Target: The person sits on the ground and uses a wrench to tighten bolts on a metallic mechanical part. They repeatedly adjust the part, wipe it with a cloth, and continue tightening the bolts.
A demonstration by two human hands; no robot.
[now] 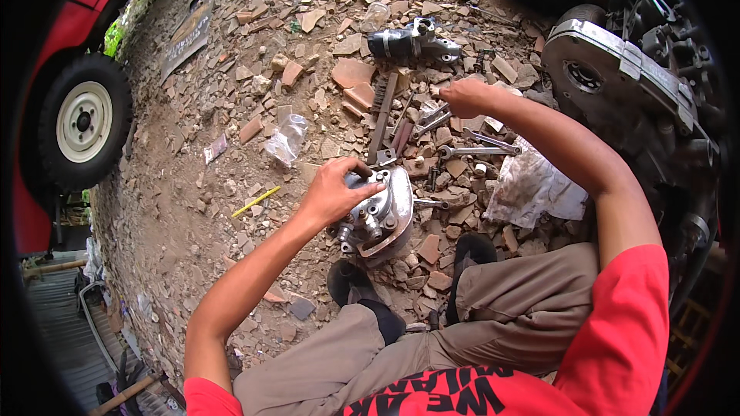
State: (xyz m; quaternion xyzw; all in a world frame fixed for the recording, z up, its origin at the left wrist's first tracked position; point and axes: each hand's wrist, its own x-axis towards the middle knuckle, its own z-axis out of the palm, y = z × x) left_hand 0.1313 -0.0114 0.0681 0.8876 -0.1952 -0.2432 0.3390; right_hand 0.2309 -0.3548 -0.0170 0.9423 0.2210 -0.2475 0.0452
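My left hand grips the top of a silver metal housing with bolts and fittings, resting on the rubble between my feet. My right hand is closed, fingers curled down over tools lying beyond the housing; what is in its fingers is hidden. Close by lie a wire brush with a long handle and several loose spanners. A black and silver cylindrical part lies farther ahead. A crumpled whitish sheet is right of the spanners.
A large engine stands at my right. A red vehicle with a cream-rimmed wheel is at the far left. Broken tile rubble covers the ground, with a plastic bag and a yellow stick on it. Corrugated sheeting lies lower left.
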